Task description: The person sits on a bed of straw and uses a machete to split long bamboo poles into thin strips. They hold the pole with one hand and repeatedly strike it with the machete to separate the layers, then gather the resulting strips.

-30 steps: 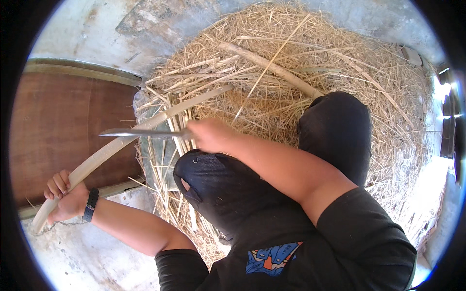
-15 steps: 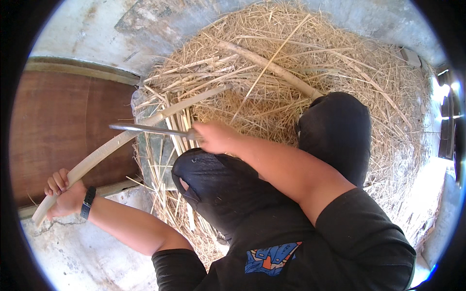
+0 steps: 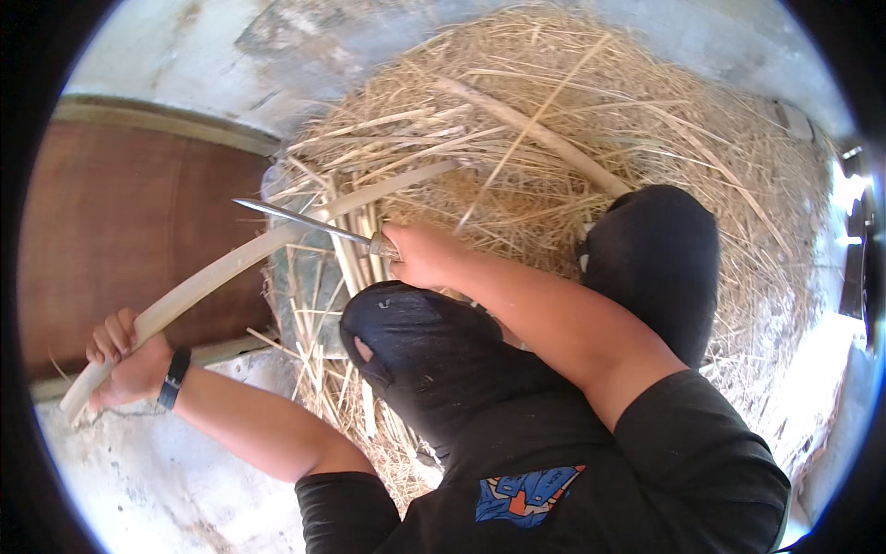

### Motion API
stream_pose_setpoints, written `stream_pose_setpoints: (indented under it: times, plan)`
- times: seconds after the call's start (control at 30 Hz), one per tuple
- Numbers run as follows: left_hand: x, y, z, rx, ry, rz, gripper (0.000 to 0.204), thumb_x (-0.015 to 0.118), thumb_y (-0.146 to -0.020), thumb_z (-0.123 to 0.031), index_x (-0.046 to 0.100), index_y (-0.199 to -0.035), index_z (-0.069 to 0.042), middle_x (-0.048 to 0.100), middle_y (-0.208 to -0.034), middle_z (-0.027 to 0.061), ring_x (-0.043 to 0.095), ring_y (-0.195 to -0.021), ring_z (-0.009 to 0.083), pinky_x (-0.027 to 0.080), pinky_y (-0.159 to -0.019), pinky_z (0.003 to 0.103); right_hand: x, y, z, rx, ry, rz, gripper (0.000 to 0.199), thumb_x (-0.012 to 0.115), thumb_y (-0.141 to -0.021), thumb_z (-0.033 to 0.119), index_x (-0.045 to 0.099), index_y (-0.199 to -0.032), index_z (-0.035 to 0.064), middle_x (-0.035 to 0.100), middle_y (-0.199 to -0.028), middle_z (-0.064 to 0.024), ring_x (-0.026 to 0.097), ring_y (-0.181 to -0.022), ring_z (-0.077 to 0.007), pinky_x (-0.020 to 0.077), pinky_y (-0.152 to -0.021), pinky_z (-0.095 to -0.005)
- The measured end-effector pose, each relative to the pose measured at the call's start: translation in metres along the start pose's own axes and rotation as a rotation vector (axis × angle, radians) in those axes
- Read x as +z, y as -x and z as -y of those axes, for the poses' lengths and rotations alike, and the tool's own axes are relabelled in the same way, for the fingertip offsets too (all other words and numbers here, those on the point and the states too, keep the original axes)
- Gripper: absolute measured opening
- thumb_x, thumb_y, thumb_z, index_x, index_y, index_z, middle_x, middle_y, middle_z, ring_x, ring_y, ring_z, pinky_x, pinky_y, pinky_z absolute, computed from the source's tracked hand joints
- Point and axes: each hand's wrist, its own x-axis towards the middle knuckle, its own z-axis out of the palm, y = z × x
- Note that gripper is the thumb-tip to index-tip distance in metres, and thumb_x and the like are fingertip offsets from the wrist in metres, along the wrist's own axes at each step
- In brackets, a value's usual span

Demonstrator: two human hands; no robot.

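Left hand (image 3: 138, 367), at eight o'clock: fingers curled around the lower end of the strip (image 3: 212, 279), which runs to twelve o'clock. Probably light and springy, it is best held there, clear of the knife (image 3: 309, 221) at ten. Right hand (image 3: 423, 257), near centre: closed round the knife.

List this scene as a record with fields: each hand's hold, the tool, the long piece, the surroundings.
Left hand: fingers wrapped around the pale strip near its lower-left end
Right hand: gripping the knife by its handle
Knife pose: blade points left and slightly up in view, crossing the strip; contact cannot be told
Strip pose: slants from lower left to upper right
Left wrist: dark band
Surroundings: straw, pole on it, brown panel at left
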Motion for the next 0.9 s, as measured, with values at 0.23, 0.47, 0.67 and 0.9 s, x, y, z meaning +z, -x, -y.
stream_pose_setpoints:
  times: [0.23,0.47,0.67,0.9]
  plan:
    - [0.060,0.002,0.020,0.004,-0.033,0.064,0.082,0.040,-0.072,-0.098,0.050,-0.071,-0.017,0.034,-0.058,-0.0040,0.027,-0.049,0.0099,0.024,-0.050,0.026,-0.011,-0.006,0.039,-0.284,-0.265,-0.071,0.034,0.069,-0.079,0.015,0.061,-0.109,0.0015,0.069,-0.090,-0.0213,0.068,-0.083,-0.0393,0.0534,-0.073,-0.0475]
    - [0.071,0.005,0.023,0.017,-0.039,0.173,0.083,0.034,-0.076,-0.097,0.051,-0.074,-0.016,0.034,-0.059,-0.0035,0.027,-0.049,0.0095,0.023,-0.050,0.026,-0.023,0.009,0.034,-0.049,-0.280,-0.032,0.032,0.067,-0.079,0.011,0.062,-0.109,0.0008,0.069,-0.092,-0.0210,0.069,-0.086,-0.0363,0.0539,-0.076,-0.0458]
    - [0.098,0.008,0.022,0.006,-0.009,0.246,0.080,0.040,-0.077,-0.095,0.051,-0.075,-0.016,0.033,-0.059,-0.0036,0.026,-0.051,0.0102,0.023,-0.051,0.027,-0.035,0.013,0.066,-0.241,-0.260,-0.010,0.040,0.068,-0.081,0.014,0.062,-0.118,0.0000,0.069,-0.096,-0.0216,0.069,-0.087,-0.0365,0.0544,-0.079,-0.0441]
    - [0.088,0.002,0.031,0.012,0.024,0.256,0.074,0.048,-0.078,-0.091,0.049,-0.078,-0.018,0.032,-0.060,-0.0044,0.026,-0.051,0.0102,0.023,-0.052,0.028,-0.048,0.003,0.038,0.017,-0.220,0.089,0.032,0.066,-0.078,0.013,0.062,-0.108,-0.0005,0.067,-0.092,-0.0199,0.067,-0.087,-0.0318,0.0517,-0.077,-0.0426]
